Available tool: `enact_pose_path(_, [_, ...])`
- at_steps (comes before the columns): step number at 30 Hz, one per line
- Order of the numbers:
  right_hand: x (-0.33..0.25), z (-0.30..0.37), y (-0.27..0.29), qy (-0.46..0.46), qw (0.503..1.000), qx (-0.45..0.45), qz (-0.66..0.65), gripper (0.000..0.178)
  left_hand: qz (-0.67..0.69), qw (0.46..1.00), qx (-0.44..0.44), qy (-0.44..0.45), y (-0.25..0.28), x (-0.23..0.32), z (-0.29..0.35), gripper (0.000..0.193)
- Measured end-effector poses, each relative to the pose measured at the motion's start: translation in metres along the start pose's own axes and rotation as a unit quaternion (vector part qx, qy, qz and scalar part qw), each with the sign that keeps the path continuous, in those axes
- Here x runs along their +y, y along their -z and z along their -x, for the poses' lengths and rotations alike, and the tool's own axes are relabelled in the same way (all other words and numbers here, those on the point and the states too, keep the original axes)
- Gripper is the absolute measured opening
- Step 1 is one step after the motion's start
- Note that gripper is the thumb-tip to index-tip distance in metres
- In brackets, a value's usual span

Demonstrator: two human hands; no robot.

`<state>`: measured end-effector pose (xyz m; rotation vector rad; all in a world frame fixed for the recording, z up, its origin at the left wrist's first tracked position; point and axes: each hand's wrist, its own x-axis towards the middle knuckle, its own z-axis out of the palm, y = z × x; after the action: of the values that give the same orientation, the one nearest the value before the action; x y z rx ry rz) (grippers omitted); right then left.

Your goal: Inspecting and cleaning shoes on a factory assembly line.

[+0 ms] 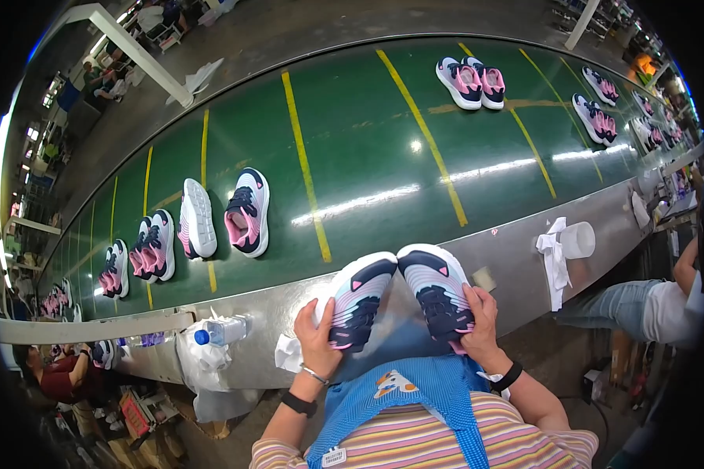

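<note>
— Pink, white and navy mesh is what is held: one sneaker in each hand, toes pointed away, the pair side by side above the lap and the near steel edge of the surface (516, 258).

— How are the fingers set?

— The left hand (317, 340) is wrapped around the heel of the left sneaker (357, 301), thumb on the near side, fingers closed on it. The right hand (479, 320) is closed on the outer side of the right sneaker (438, 291), its fingers curled over the collar. The two shoes are touching at the toes.

— What would be judged good handling here?

— The pair should be kept level and matched toe to toe, gripped at heel and side so the uppers are left unmarked, and the soles lowered flat.

— And beyond the hands?

— A white cloth (289, 353) is seen just left of the left wrist, a plastic bottle (220, 332) with a blue cap beside it. Farther out, on the green belt (368, 148) with yellow lines, a sneaker on its side (248, 213) and a sole-up one (196, 219) are laid near each other, and another pair (472, 82) is set well apart at the far edge.
</note>
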<state>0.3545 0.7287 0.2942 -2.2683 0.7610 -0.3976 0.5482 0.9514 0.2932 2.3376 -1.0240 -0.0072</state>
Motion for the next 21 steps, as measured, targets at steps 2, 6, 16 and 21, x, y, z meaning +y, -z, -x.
enact_pose_path(2, [-0.007,-0.002,-0.010,-0.010,0.991,0.012,0.130,0.075,-0.055,0.998,-0.033,0.016,-0.015,0.009,0.004,0.082])
enact_pose_path(6, [-0.015,-0.011,-0.022,0.026,0.992,-0.111,0.045,0.088,0.012,0.983,-0.181,0.025,-0.024,0.024,0.003,0.088])
enact_pose_path(16, [0.047,-0.046,-0.037,-0.115,0.919,-0.236,-0.294,0.055,0.406,0.851,-0.250,0.221,-0.050,-0.059,-0.006,0.054])
enact_pose_path(21, [0.043,-0.052,-0.042,-0.187,0.861,-0.250,-0.401,0.053,0.419,0.845,-0.246,0.223,-0.053,-0.057,-0.006,0.050])
